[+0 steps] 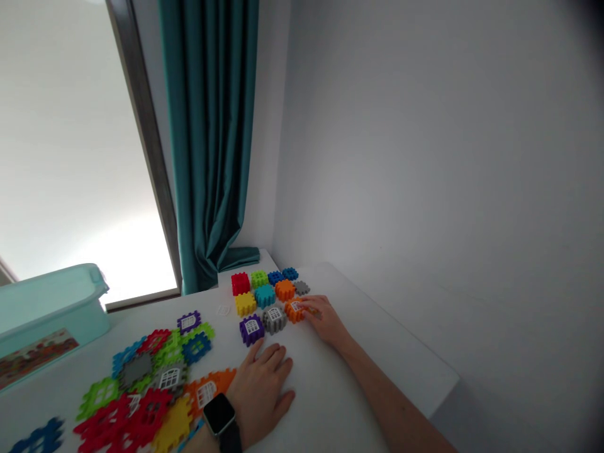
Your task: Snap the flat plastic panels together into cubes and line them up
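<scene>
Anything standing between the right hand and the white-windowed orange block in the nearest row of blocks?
Nothing visible: the right hand is at the orange block, fingers over its right side. The grey block sits on the other side, out of the way.

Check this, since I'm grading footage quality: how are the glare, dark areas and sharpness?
Head view: the window glares near-white at left; the wall is dim grey, with the picture's upper-right corner nearly black; the toy blocks look slightly soft.

orange block (292,313): white lattice | grey block (274,321): white lattice | purple block (251,329): white lattice | curtain (207,126): teal | tabletop (372,333): white
</scene>
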`<state>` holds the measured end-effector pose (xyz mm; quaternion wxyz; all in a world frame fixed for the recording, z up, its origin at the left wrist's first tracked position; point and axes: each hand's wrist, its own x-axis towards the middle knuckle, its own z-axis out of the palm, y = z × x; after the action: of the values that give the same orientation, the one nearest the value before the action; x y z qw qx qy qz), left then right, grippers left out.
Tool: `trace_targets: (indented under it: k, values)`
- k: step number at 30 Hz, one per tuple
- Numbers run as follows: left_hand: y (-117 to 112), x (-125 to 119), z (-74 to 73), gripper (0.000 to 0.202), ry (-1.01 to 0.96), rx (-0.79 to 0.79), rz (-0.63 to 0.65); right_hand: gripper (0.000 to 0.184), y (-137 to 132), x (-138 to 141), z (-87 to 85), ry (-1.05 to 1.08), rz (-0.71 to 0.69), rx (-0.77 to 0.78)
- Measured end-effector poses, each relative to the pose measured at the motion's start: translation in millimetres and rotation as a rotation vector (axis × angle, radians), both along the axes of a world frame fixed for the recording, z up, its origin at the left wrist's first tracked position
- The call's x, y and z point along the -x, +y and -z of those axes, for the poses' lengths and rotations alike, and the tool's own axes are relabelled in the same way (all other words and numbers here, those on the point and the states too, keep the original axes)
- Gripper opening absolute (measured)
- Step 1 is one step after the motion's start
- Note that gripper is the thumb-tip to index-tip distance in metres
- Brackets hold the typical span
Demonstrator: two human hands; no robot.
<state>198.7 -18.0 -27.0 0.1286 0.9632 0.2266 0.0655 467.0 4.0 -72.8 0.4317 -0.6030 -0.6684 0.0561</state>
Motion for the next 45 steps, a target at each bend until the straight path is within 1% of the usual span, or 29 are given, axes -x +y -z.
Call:
trace_targets:
  k: [13,20,25,31,35,39,42,45]
  values:
    - [1,0,4.2,0.038,-0.048,-0.01,0.007,0.023,0,2,-0.4,-0.012,-0.008,-0.008]
    - [-2,0,1.9,0.039,-0.043,-0.017,-0.025,0.023,1,3,0.3,-0.028,-0.009,-0.012]
    - [-2,-1,0.4,0.04,-0.025,0.004,-0.005,0.024,-1,3,-0.6,-0.042,-0.001,-0.028]
    - [-1,0,-2.0,0.03,-0.06,-0.037,-0.014,0.022,-12,9,-4.0,-0.06,0.013,-0.089]
    - [3,3,-10.3,0.026,-0.071,-0.05,-0.001,0.02,-20,20,-10.1,-0.093,-0.004,-0.126]
    - [9,13,-21.0,0.021,-0.082,-0.092,-0.027,0.02,-25,42,-18.0,-0.137,-0.052,-0.151]
    - [13,27,-29.8,0.019,-0.072,-0.124,-0.058,0.02,-27,65,-24.6,-0.16,-0.106,-0.163]
    - [18,48,-38.0,0.02,-0.065,-0.146,-0.115,0.02,-27,91,-32.4,-0.199,-0.163,-0.158]
